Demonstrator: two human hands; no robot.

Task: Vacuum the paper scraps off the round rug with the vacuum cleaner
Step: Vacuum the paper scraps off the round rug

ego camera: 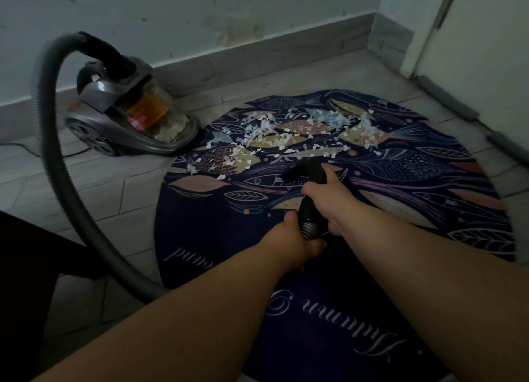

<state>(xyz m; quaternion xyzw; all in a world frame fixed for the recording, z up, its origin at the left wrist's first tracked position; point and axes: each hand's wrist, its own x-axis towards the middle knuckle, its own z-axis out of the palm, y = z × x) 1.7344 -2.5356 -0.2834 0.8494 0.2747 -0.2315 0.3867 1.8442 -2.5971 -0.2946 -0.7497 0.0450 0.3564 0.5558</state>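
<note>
The nozzle is gripped by the right hand, the hose by the left hand, fingers curled round both; paper scraps are scattered just beyond on the rug.

The floor is laid with pale grey tiles. A dark round rug, printed with fish and leaves, is spread flat on it, with white paper scraps scattered over its far half. The vacuum cleaner is stood on the tiles just beside the rug's far-left edge, and a thin cable is trailed behind it. Grey padded rolls are laid at the right
</note>
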